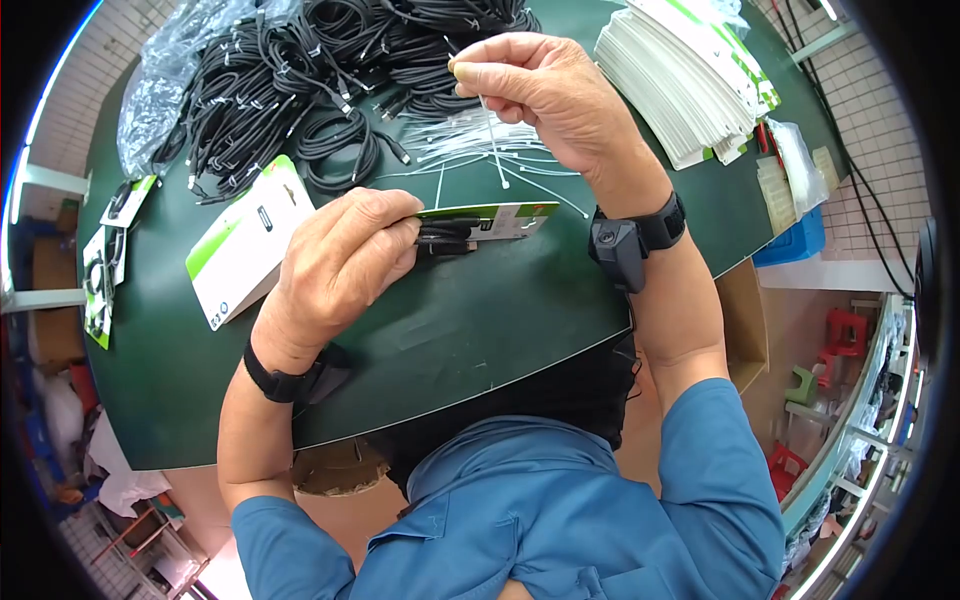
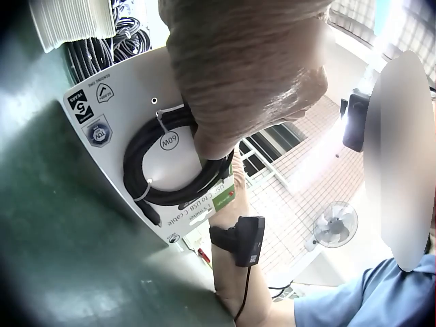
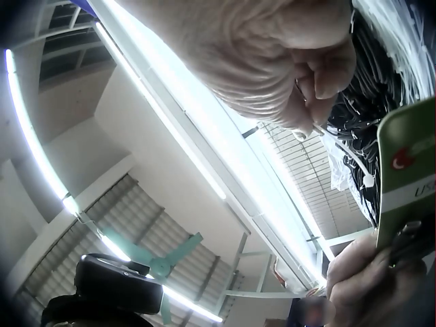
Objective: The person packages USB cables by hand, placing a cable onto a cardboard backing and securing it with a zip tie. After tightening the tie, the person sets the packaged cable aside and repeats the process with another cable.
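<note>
My left hand (image 1: pixel 345 260) grips a green and white card (image 1: pixel 510 220) with a coiled black cable (image 1: pixel 445 236) on it. In the left wrist view the black cable (image 2: pixel 136 163) lies looped against the card's printed face (image 2: pixel 112 129), held by two small white ties. Above and to the right of the card, my right hand (image 1: pixel 560 100) pinches one end of a white cable tie (image 1: pixel 497 155) between thumb and finger, its head hanging down. The right wrist view shows that tie's head (image 3: pixel 368 180) beside the green card (image 3: pixel 409 163), not touching my left hand (image 3: pixel 368 279).
Bundled black cables (image 1: pixel 250 110) fill the table's back, with loose white ties (image 1: pixel 460 140) before them. A folded card (image 1: pixel 250 240) stands left of centre; packaged cables (image 1: pixel 100 280) lie at the far left. Stacked white cards (image 1: pixel 680 90) and a clear bag (image 1: pixel 798 165) are at the right.
</note>
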Available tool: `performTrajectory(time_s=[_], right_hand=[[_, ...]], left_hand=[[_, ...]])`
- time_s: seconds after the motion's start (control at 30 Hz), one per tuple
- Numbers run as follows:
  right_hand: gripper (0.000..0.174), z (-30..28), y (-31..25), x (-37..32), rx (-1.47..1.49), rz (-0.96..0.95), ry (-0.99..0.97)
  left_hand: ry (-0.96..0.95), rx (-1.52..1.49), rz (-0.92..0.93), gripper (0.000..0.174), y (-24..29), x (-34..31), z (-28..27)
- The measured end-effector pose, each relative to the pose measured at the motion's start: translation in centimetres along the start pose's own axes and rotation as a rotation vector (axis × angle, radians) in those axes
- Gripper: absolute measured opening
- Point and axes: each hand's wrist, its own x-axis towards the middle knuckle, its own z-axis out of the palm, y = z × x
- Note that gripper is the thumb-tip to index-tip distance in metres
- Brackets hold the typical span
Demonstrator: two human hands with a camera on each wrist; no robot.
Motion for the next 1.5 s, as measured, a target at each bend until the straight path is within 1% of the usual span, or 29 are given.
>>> performTrajectory(time_s=[0.07, 0.17, 0.3, 0.33, 0.43, 0.47, 0.57, 0.7, 0.83, 1.03, 1.13, 1.17, 1.23, 1.27, 1.4, 1.43, 1.5], right_hand=[[0.025, 0.1, -0.2, 0.2, -0.024, -0.001, -0.012], [0.024, 0.9, -0.6, 0.1, 0.073, 0.067, -0.042], [0.022, 1.7, -0.1, -0.2, 0.101, 0.009, -0.057], [0.022, 1.8, -0.3, -0.3, 0.093, -0.002, -0.065], [0.02, 1.9, -0.8, -0.4, -0.162, 0.023, -0.086], [0.02, 1.9, -0.9, -0.4, -0.163, 0.017, -0.091], [0.018, 1.8, -0.9, -0.4, -0.245, 0.098, -0.156], [0.017, 2.2, -0.8, -0.4, -0.136, 0.163, -0.167], [0.018, 2.3, -0.3, -0.3, -0.192, 0.176, -0.15], [0.02, 2.3, 0.3, 0.0, -0.332, 0.158, -0.146], [0.021, 2.4, 0.3, -0.1, -0.376, 0.138, -0.118], [0.022, 2.3, 0.4, 0.0, -0.394, 0.123, -0.13], [0.022, 2.1, 0.8, 0.1, -0.429, 0.096, -0.152], [0.022, 2.1, 0.8, 0.1, -0.422, 0.103, -0.152], [0.021, 2.3, 0.1, -0.1, -0.43, 0.131, -0.182], [0.02, 2.3, 0.3, 0.0, -0.405, 0.095, -0.171], [0.017, 2.5, 0.8, -0.1, -0.354, 0.027, -0.146]], left_hand=[[-0.014, 0.003, -0.007, 0.024, 0.0, 0.1, -0.2], [-0.005, 0.006, -0.013, 0.024, -0.2, 0.1, -0.4], [0.006, 0.01, -0.012, 0.023, -0.7, -0.1, -0.6], [0.001, 0.003, -0.018, 0.023, -0.7, -0.1, -0.6], [0.004, 0.01, -0.014, 0.023, -0.8, -0.1, -0.8], [-0.001, 0.006, -0.017, 0.023, -0.8, -0.1, -0.9], [-0.015, 0.008, -0.033, 0.025, -0.7, -0.2, -0.9], [-0.027, -0.003, -0.039, 0.026, -0.6, -0.3, -0.9], [-0.024, -0.006, -0.032, 0.027, -0.7, -0.3, -0.9], [-0.017, -0.01, -0.04, 0.027, -0.8, -0.4, -0.8], [0.027, 0.016, -0.005, 0.019, -0.9, -0.1, -0.7], [0.022, 0.012, -0.011, 0.019, -0.9, -0.2, -0.7], [0.003, -0.004, -0.026, 0.025, -0.9, -0.4, -0.8], [-0.008, -0.014, -0.033, 0.028, -0.9, -0.5, -0.8], [-0.009, -0.002, -0.039, 0.029, -1.0, -0.5, -0.7], [-0.024, -0.012, -0.046, 0.029, -1.1, -0.5, -0.6], [0.003, -0.001, -0.029, 0.024, -1.2, -0.5, -0.3]])
